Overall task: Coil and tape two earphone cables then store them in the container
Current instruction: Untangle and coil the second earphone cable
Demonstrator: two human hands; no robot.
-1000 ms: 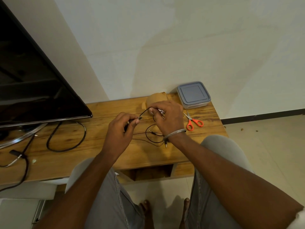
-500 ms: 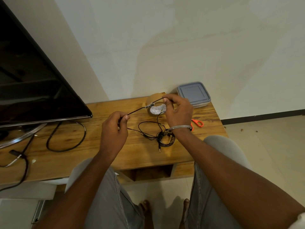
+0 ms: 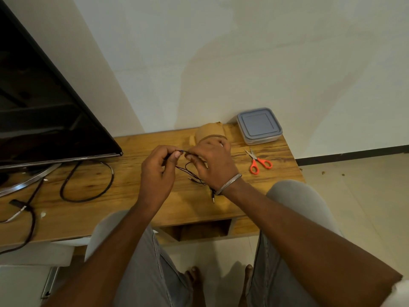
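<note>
A thin black earphone cable (image 3: 190, 173) runs between both hands above the wooden table (image 3: 124, 191). My left hand (image 3: 158, 173) pinches one part of it between thumb and fingers. My right hand (image 3: 213, 163) pinches it close by, fingertips nearly meeting the left ones. Loose loops and two jack plugs (image 3: 213, 197) trail on the table below my right wrist. A roll of brown tape (image 3: 210, 131) stands just behind my right hand, partly hidden. The closed clear container with a grey lid (image 3: 259, 126) sits at the back right corner.
Orange-handled scissors (image 3: 257, 162) lie right of my hands. A large black TV (image 3: 44, 120) on a metal stand fills the left side, with thick black cables (image 3: 86, 185) looped on the table. The table's right edge drops to tiled floor. My knees are under the front edge.
My hands had pulled apart, stretching the cable with the right hand over the tape roll. Now they have come back together, and the right hand has dropped lower.
</note>
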